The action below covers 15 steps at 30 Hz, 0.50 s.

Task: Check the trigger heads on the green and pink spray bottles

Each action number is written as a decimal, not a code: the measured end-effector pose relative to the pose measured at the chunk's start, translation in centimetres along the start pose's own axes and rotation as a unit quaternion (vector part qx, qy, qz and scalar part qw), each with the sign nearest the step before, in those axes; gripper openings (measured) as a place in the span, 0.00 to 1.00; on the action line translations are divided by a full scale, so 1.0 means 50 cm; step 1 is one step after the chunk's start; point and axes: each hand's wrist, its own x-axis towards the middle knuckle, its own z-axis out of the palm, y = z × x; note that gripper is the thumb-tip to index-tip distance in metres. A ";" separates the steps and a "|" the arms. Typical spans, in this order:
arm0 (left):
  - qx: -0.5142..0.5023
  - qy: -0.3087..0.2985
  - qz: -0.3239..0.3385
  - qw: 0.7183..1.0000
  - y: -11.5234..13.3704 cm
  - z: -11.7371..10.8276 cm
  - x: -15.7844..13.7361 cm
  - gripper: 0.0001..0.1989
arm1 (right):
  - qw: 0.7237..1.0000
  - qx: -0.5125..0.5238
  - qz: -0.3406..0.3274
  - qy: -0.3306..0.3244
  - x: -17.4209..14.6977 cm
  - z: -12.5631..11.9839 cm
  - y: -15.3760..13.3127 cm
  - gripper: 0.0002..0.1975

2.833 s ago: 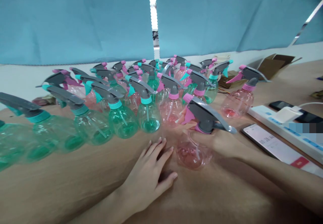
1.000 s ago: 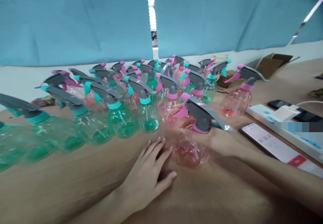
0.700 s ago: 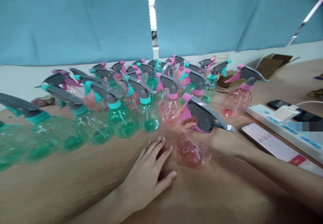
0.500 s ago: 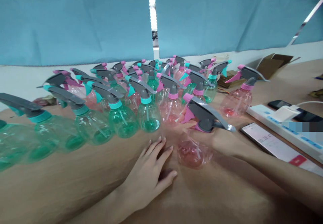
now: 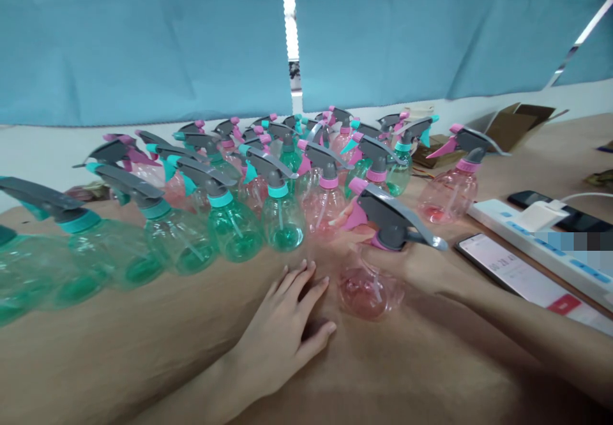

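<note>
A clear pink spray bottle (image 5: 366, 291) with a grey and pink trigger head stands upright on the brown table, just right of centre. From behind it my right hand (image 5: 412, 265) is closed around its neck, fingertips showing near the pink trigger; the bottle hides much of that hand. My left hand (image 5: 287, 323) lies flat on the table to the left of this bottle, fingers spread, holding nothing. Beyond my left fingertips is a green spray bottle (image 5: 283, 224), with another pink one (image 5: 327, 211) beside it.
Several more green and pink spray bottles stand in rows at the left and back. To the right lie a phone (image 5: 512, 272) with a running timer, a white power strip (image 5: 498, 217) and a dark phone (image 5: 582, 217). An open cardboard box (image 5: 517, 131) sits behind.
</note>
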 end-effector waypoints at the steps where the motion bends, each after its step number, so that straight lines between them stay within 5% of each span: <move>1: 0.001 0.001 0.000 1.000 0.000 0.000 0.000 0.26 | 1.000 0.006 -0.003 -0.005 0.001 -0.001 -0.001 0.06; 15: 0.002 0.015 0.010 1.000 -0.002 0.006 0.000 0.26 | 0.999 0.009 -0.044 -0.030 0.008 0.003 -0.003 0.09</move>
